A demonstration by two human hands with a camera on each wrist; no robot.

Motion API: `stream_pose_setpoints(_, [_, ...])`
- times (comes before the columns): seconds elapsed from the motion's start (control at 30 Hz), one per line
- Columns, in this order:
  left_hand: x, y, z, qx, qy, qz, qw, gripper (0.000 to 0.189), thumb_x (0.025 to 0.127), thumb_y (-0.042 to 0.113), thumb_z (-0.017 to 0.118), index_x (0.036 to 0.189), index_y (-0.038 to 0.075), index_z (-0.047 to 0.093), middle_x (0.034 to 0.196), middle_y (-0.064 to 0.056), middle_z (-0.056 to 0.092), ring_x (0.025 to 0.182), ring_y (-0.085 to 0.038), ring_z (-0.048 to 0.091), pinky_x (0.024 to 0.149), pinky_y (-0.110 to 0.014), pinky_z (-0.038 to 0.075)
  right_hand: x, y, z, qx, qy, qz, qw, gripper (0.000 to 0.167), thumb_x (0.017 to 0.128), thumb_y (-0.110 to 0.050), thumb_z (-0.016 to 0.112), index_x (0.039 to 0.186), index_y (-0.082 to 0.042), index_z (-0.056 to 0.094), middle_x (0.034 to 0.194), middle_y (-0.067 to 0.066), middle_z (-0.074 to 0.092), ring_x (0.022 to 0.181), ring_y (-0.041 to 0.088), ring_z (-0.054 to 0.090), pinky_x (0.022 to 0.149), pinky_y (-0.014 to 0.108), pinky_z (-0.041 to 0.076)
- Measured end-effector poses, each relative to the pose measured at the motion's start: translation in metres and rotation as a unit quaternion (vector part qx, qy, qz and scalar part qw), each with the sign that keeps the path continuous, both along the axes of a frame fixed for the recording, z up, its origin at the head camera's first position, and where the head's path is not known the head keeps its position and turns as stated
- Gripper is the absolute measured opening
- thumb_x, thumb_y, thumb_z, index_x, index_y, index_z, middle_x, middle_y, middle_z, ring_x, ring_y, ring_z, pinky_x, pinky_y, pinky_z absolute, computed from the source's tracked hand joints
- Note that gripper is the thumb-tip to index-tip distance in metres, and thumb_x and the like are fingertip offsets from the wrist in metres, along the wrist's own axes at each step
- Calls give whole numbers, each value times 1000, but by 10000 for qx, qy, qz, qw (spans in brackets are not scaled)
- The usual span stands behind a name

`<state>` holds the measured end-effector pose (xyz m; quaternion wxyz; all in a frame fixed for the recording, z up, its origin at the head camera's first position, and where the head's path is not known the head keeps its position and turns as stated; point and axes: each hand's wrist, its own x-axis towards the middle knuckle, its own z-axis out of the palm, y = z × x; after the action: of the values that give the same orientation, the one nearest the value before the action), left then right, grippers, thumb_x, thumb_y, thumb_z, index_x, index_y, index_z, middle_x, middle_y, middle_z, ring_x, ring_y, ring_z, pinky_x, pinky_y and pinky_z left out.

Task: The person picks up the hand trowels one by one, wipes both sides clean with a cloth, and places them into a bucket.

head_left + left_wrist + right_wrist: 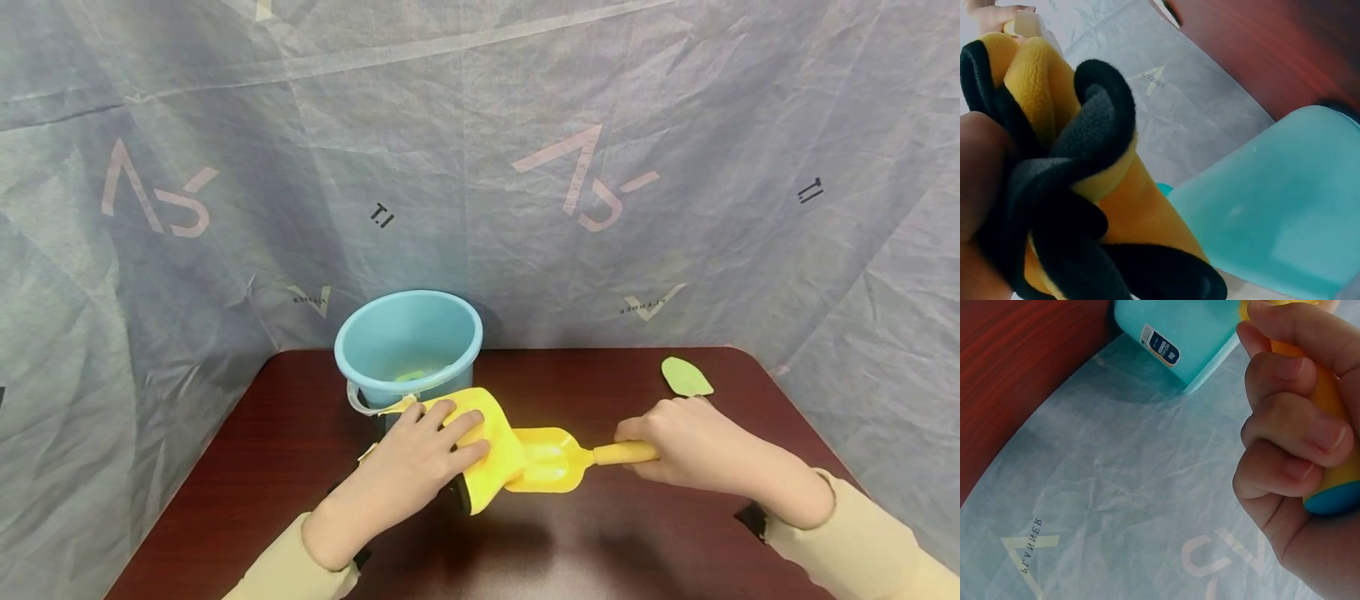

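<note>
My right hand (686,442) grips the yellow handle (625,452) of a toy shovel, fingers curled round it; the handle's blue end (1335,499) shows in the right wrist view. The shovel's shiny yellow blade (551,460) points left, above the table. A yellow cloth (489,425) with dark edging covers the blade's tip. My left hand (423,454) holds this cloth, fingers spread over its top. In the left wrist view the cloth's dark folds (1094,137) bunch beside my thumb (982,169). How the blade's tip lies inside the cloth is hidden.
A light blue bucket (352,367) with a white handle stands just behind my left hand, something greenish (411,376) inside it. A pale green leaf-shaped piece (686,377) lies at the back right of the dark red table (577,383). A grey printed sheet (465,167) hangs behind.
</note>
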<state>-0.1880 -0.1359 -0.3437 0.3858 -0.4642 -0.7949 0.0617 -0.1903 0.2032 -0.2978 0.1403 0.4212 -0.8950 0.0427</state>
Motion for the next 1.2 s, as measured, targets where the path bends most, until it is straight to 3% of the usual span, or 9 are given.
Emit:
stream_pose_setpoints(0.17, [2,-7,-2,155,-189,47,9997,45,96,3,20,100,20,62,111,-3,57,93,-29,55,64,-40,44,1,1,0,-32,-2,29,10000,34,62,-15,76,63,-31,45,55,-21,21,50,-5,19,40,17,20])
stream_pose_setpoints(0.27, [3,-11,-4,158,-353,130,9992,30,88,0,45,102,21,62,113,-3,56,95,-29,54,67,-40,44,1,0,0,-17,-44,17,10000,34,63,-15,76,63,-31,45,55,-22,21,50,-5,19,40,17,21])
stream_pose_setpoints(0.4, [5,-16,-6,159,-539,263,9981,42,69,-3,70,103,21,61,114,-3,55,97,-29,53,75,-42,46,1,0,0,-28,-105,37,9999,34,63,-15,75,63,-30,45,55,-21,20,50,-5,18,41,16,20])
stream_pose_setpoints(0.57, [7,-22,-7,202,-701,386,9966,45,66,-5,71,102,21,62,115,-3,55,99,-28,53,86,-44,46,1,1,1,-94,-245,97,9996,35,64,-13,75,64,-30,46,56,-21,20,51,-6,18,42,15,20])
stream_pose_setpoints(0.83, [9,-36,-8,328,-775,497,9952,48,63,-6,66,104,19,60,118,-4,55,106,-34,54,71,-43,46,0,2,3,-214,-225,301,9991,35,64,-11,76,66,-30,47,57,-22,22,51,-7,18,44,13,21])
stream_pose_setpoints(1.2, [16,-44,1,644,-1222,498,9892,59,61,-13,64,108,21,61,124,-3,54,111,-27,50,73,-42,46,-1,4,2,-231,-170,272,9992,34,63,-11,76,65,-30,48,57,-22,22,51,-7,18,43,13,20])
